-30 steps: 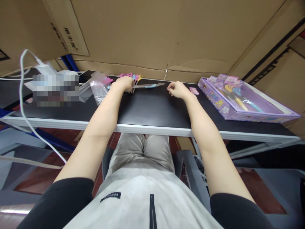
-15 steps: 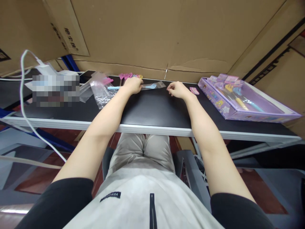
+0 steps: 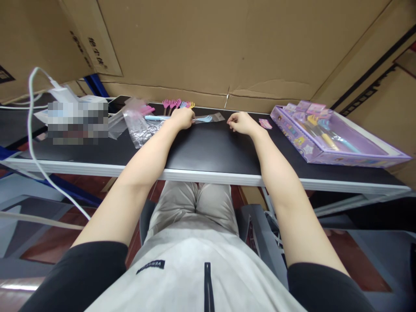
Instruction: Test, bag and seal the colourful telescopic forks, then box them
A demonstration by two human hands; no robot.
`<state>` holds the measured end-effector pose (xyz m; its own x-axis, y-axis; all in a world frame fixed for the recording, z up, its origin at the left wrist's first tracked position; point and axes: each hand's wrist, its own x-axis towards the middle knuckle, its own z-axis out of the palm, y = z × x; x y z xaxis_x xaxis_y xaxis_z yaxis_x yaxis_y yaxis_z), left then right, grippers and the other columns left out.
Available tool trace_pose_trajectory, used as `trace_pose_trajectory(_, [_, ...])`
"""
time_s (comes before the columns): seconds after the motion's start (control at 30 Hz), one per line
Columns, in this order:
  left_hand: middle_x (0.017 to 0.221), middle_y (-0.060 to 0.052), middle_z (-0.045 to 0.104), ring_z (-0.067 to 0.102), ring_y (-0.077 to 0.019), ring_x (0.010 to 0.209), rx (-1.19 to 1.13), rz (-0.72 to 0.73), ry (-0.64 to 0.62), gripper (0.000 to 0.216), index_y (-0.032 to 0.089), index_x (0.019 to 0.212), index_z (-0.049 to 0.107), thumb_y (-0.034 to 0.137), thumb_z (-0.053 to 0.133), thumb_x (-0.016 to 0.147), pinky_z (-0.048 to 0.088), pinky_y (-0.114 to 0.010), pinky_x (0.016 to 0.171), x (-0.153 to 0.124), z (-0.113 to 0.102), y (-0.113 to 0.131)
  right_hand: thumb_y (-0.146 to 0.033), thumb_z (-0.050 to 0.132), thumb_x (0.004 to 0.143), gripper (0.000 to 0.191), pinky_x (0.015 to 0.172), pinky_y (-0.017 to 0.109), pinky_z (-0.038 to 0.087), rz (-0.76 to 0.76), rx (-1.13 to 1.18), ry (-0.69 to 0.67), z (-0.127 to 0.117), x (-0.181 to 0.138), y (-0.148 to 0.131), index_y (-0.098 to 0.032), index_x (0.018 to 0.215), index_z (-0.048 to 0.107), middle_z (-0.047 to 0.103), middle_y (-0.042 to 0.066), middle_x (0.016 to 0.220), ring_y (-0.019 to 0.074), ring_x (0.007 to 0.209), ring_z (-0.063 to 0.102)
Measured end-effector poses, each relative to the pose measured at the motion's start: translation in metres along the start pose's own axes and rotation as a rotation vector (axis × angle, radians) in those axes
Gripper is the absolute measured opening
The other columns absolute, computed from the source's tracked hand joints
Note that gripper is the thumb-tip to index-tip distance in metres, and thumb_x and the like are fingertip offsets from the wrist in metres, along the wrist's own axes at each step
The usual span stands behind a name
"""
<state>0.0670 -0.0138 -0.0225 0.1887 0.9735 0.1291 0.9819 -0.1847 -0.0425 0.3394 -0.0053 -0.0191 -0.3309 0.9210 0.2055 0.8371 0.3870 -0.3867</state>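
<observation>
Along the table's [image 3: 208,147] far edge, left hand [image 3: 182,118] pinches a sideways-lying blue fork [image 3: 182,118], prongs rightward.

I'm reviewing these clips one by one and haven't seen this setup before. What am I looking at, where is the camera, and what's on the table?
A head-worn camera looks down over a seated person's own arms; there is no robot. The left hand rests on a blue fork in a clear sleeve on the black table. The right hand rests on the table just beside it, apparently holding nothing. Behind lie coloured forks, and clear plastic bags to the left. To the right are a small pink card and a purple toy box.
</observation>
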Motion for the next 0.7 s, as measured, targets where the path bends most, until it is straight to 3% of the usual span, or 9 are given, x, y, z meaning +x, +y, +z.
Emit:
trace_pose_trajectory(0.2, [0.145, -0.015, 0.077, 0.07, -0.0331, 0.14, -0.019, -0.01, -0.024, 0.046, 0.021, 0.144, 0.08, 0.024, 0.057, 0.104, 0.055, -0.039, 0.118, -0.0043, -0.0055, 0.0004, -0.011, 0.065, 0.093, 0.021, 0.087, 0.036, 0.068, 0.027, 0.007, -0.021, -0.0009, -0.0019, -0.0045, -0.013, 0.104, 0.084, 0.083, 0.011, 0.087, 0.0216, 0.076, 0.079])
trace_pose_trajectory(0.47, [0.133, -0.011, 0.081, 0.071, -0.0314, 0.133, -0.024, -0.016, 0.003, 0.044, 0.026, 0.137, 0.083, 0.024, 0.062, 0.098, 0.057, -0.036, 0.114, 0.0005, -0.0007, -0.0008, -0.01, 0.067, 0.094, 0.019, 0.092, 0.037, 0.067, 0.041, 0.005, -0.027, -0.0006, -0.0016, -0.0058, -0.013, 0.102, 0.084, 0.085, 0.012, 0.092, 0.0229, 0.08, 0.08])
trace_pose_trajectory(0.7, [0.141, -0.011, 0.078, 0.069, -0.0304, 0.135, -0.035, -0.032, -0.001, 0.044, 0.025, 0.139, 0.082, 0.025, 0.057, 0.103, 0.055, -0.035, 0.114, -0.0007, -0.0007, 0.0004, -0.012, 0.068, 0.094, 0.019, 0.094, 0.037, 0.067, 0.024, -0.009, -0.019, 0.0019, 0.0001, -0.0032, -0.014, 0.102, 0.085, 0.084, 0.011, 0.089, 0.0231, 0.081, 0.081])
